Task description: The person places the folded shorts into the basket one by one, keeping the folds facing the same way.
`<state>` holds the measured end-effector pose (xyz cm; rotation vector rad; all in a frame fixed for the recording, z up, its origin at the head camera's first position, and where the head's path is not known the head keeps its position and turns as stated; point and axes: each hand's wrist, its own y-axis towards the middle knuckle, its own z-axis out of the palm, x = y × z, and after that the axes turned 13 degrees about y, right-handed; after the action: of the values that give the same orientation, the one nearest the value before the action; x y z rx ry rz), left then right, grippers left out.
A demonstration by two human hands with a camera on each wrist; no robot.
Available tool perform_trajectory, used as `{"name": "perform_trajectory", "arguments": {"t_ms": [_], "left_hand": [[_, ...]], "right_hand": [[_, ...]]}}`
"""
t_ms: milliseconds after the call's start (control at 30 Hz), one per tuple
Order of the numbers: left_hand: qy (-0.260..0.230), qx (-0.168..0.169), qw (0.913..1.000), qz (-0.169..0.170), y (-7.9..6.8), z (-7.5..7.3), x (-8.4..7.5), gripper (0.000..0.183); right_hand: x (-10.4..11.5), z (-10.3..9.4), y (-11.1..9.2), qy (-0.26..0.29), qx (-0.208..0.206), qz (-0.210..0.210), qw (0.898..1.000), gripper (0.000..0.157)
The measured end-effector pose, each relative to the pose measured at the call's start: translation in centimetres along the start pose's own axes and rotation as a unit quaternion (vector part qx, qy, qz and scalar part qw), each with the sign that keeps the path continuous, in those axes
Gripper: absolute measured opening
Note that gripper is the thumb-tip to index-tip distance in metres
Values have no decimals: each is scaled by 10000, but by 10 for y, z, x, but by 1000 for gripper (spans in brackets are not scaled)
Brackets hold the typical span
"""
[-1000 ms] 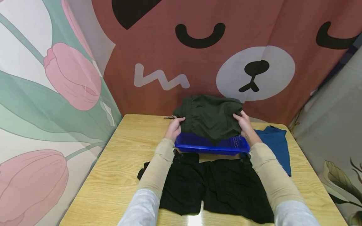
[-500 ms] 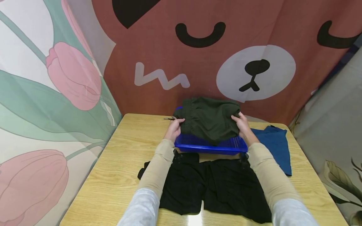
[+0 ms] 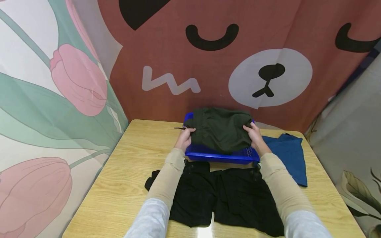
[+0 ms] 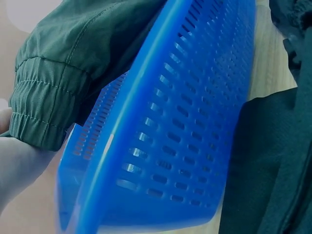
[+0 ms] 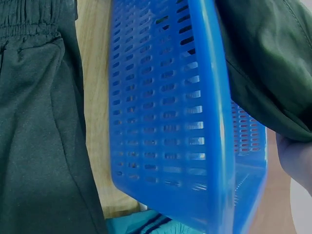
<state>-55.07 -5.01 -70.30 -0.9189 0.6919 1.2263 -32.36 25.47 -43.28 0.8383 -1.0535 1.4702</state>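
Folded dark green shorts (image 3: 221, 129), with a gathered elastic waistband (image 4: 44, 100) and a drawstring tip at the left, are stretched between both hands. My left hand (image 3: 184, 138) pinches the waistband end, thumb on top. At the other end, my right hand (image 3: 256, 137) grips the folded cloth. Beneath the shorts stands a blue perforated plastic basket (image 3: 220, 157); the shorts overlap its opening and hide most of its inside. In both wrist views, the cloth hangs over the basket's rim (image 5: 217, 122). The undersides of the shorts are hidden in the head view.
Black shorts (image 3: 238, 198) lie spread on the wooden table (image 3: 119, 185) in front of the basket, partly under the forearms. A blue garment (image 3: 287, 158) lies to the basket's right. A curtain printed with a bear face (image 3: 166, 109) hangs right behind the table.
Both hands have lowered the green shorts toward the basket, so more of its far rim shows. My right hand has come slightly left, closer to my left hand.
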Motion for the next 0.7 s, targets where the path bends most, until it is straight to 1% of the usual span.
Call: {"name": "perform_trajectory", "arguments": {"t_ms": [100,233,400,467,600,700], "left_hand": [[38,22,10000,-11,2,-2,4,97],[200,-47,9998,-50,7,-7,12,97],[387,-75,9991,-122,15,-12,24,92],[457,-145,9988,-123,17,-14,28,91],[612,-301,9976,-125,23,-13,35,87],[649,-281,9973,-197,25,-10,37,78]], "right_hand": [[-3,-1,1,-76,21,-14,10000,60],[-7,-2,1,-93,20,58,9999,59],[-13,-2,2,-112,-82,194,9997,59],[-15,-2,3,-206,-121,197,9995,59],[-17,-2,3,-376,-158,183,9990,59],[-18,-2,4,-390,-169,189,9989,59]]}}
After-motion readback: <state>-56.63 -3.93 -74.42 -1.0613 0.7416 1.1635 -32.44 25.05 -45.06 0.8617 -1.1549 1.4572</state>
